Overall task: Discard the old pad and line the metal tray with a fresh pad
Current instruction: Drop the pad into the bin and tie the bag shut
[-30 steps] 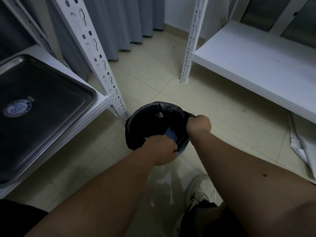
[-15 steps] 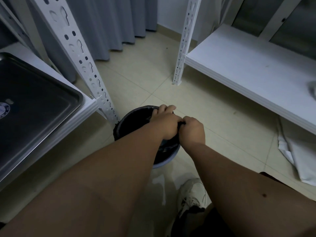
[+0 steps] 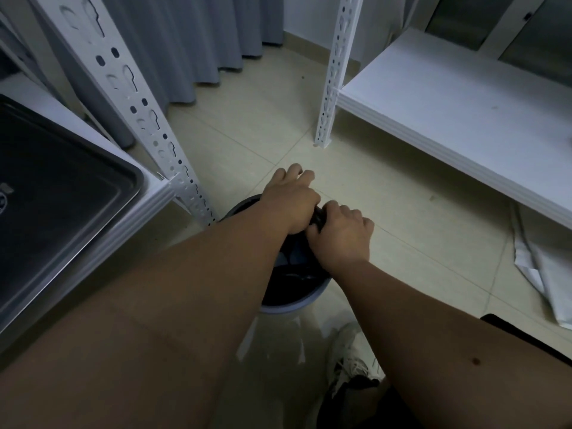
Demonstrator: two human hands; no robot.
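A small round bin [image 3: 291, 306] with a black bag liner [image 3: 297, 274] stands on the floor below me. Both my hands meet above its opening. My left hand [image 3: 289, 202] and my right hand [image 3: 342, 235] each grip a bunched part of the black liner between them. A bit of blue shows inside the bin under my hands; I cannot tell what it is. The bare metal tray [image 3: 62, 193] lies on the white shelf at the left, with no pad in it. White sheets [image 3: 544, 274] lie on the floor under the right shelf.
A white perforated shelf post [image 3: 136, 119] stands right beside the bin on the left. Another post [image 3: 332, 72] and a low white shelf [image 3: 464, 109] are at the right. Grey curtains [image 3: 185, 41] hang behind. My shoe [image 3: 349, 363] is near the bin.
My hands came together over the bin, gathering the black liner's rim, which was spread wide a second ago. The view has tilted slightly; the tray slid further left in it.
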